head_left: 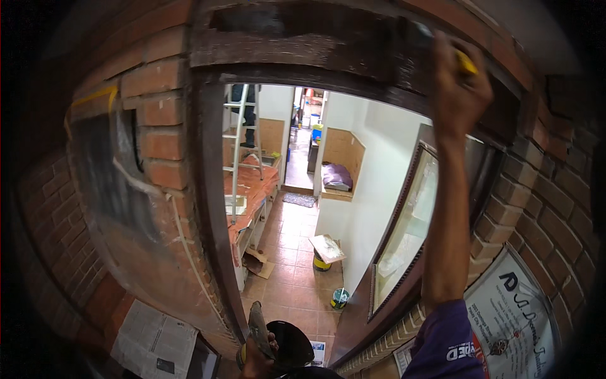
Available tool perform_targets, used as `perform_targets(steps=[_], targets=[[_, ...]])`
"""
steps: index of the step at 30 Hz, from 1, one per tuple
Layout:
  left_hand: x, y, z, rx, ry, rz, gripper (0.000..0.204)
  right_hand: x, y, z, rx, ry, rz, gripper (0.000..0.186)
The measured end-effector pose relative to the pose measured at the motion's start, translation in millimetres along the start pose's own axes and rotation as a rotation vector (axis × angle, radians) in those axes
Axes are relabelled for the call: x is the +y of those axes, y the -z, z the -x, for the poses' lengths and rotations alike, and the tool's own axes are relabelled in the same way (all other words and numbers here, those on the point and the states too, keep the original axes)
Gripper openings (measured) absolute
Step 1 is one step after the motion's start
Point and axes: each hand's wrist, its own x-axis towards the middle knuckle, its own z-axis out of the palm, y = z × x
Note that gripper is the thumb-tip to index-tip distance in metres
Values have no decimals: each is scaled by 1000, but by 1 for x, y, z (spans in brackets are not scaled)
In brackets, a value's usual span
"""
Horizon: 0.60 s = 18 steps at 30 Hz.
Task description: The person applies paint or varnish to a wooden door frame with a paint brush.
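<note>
Two hands occupied, doorway ahead. Far left: newspaper sheets (151, 335) on the floor, print in columns, too small to read, with a dark flat object (165, 366) on top. Above, a dark panel (120, 170) with yellow tape (95, 96) along its upper edge; no lettering seen.

Door jamb (218, 208) next, dark brown all along. Left hand (257, 363), low, closed round a scraper (257, 325) with a smeared blade; black container (291, 344) just beside it, can't tell whether held or standing.

Lintel (278, 55) spans the top of the doorway, the piece being worked. Looks partway, my judgement: left upper stretch has a smooth, darker, ragged-edged patch; lower strip reads rough, chipped and marked; darker patch with shiny spots near the right end. Can't tell wet from dry.

Inside, green tin (339, 299) on the tiles, label too small to make out. Right hand (464, 91), raised at the lintel's right part, wrapped round a yellow-handled tool (466, 62); working edge blurred. Purple sleeve (442, 347) carries white block letters. Far right, white banner (514, 303): big dark cursive lettering, smaller lines below.
</note>
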Motion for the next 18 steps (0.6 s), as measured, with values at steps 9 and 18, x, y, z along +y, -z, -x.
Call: perform_targets(steps=[9,18], targets=[[-13,57,-30,-440,426,514,64,-60,-53,54,-211,96,-217,16],[-6,-31,-4,-113,-6,38,41,-32,70,101,-267,-370,-194,28]])
